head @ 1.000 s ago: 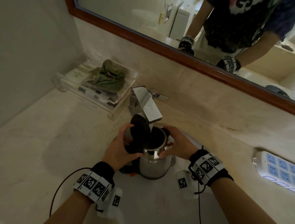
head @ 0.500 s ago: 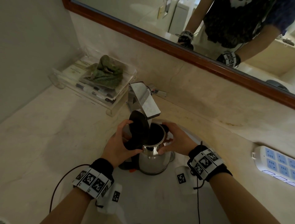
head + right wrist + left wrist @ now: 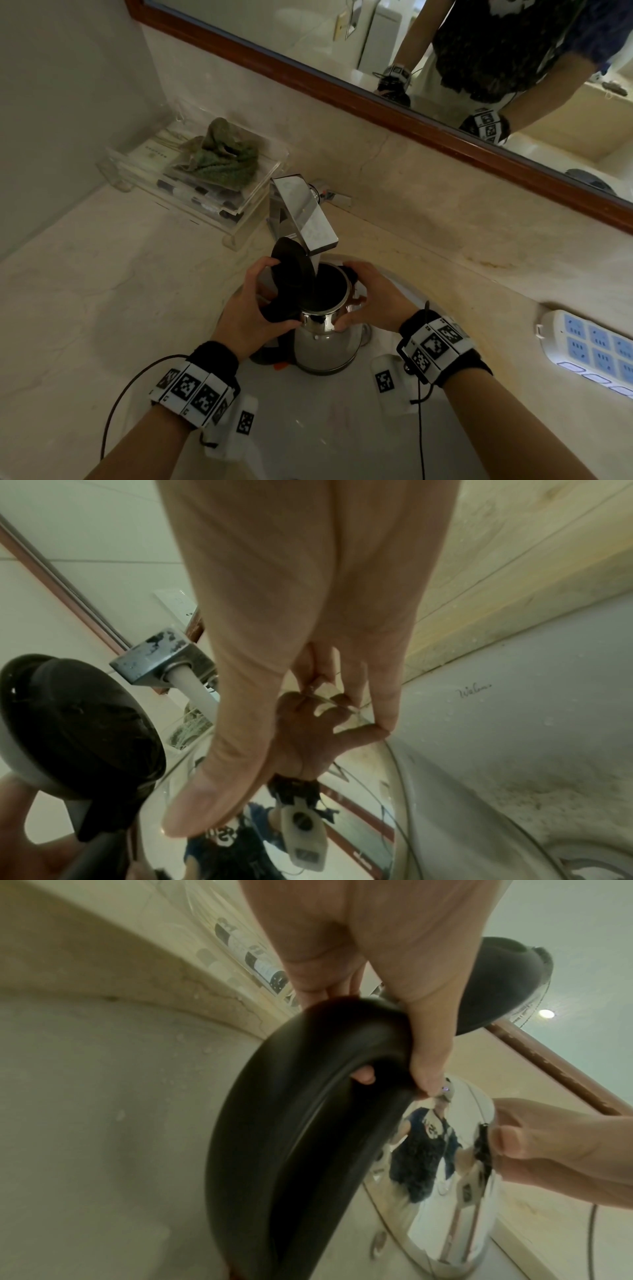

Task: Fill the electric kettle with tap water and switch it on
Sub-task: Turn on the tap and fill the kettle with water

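From the head we look steeply down and forward over both forearms, with the kettle [image 3: 322, 337] at frame centre and the mirror [image 3: 428, 51] across the top. Our left wrist view sits very close, looking along the left hand [image 3: 387, 969] at the black handle [image 3: 308, 1123]. The right wrist view is equally near, looking along the right hand [image 3: 301, 615]; all three share the kettle's shiny body.

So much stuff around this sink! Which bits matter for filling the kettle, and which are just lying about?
In use:
kettle, lid open
tap, running into it
left hand on the handle
right hand steadying the body

Lying about:
green cloth on a clear tray
power strip
mirror
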